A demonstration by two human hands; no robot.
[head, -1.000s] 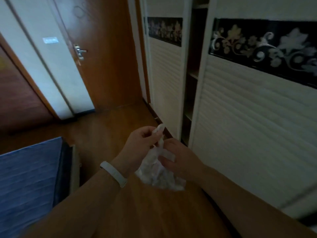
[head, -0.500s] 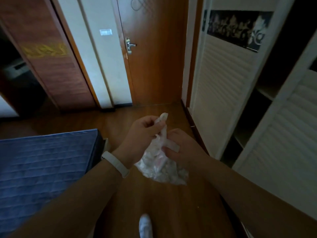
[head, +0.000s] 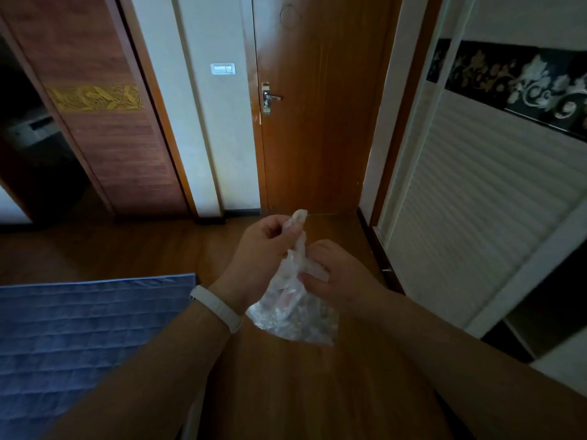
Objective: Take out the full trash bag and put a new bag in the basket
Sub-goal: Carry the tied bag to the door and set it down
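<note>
A small clear trash bag (head: 293, 314) with rubbish inside hangs in front of me at mid-frame, above the wooden floor. My left hand (head: 257, 252), a white band on its wrist, pinches the twisted top of the bag. My right hand (head: 336, 277) grips the bag's neck just below, fingers closed around the plastic. No basket is in view.
A closed wooden door (head: 317, 122) with a metal handle stands straight ahead. White slatted wardrobe doors (head: 476, 192) run along the right, one gap open. A blue quilted bed (head: 79, 338) fills the lower left. A dark doorway (head: 31, 154) opens at far left.
My view has swung left, from the wardrobe toward the door. Both hands have kept their hold on the bag's top, staying in the same pose.
</note>
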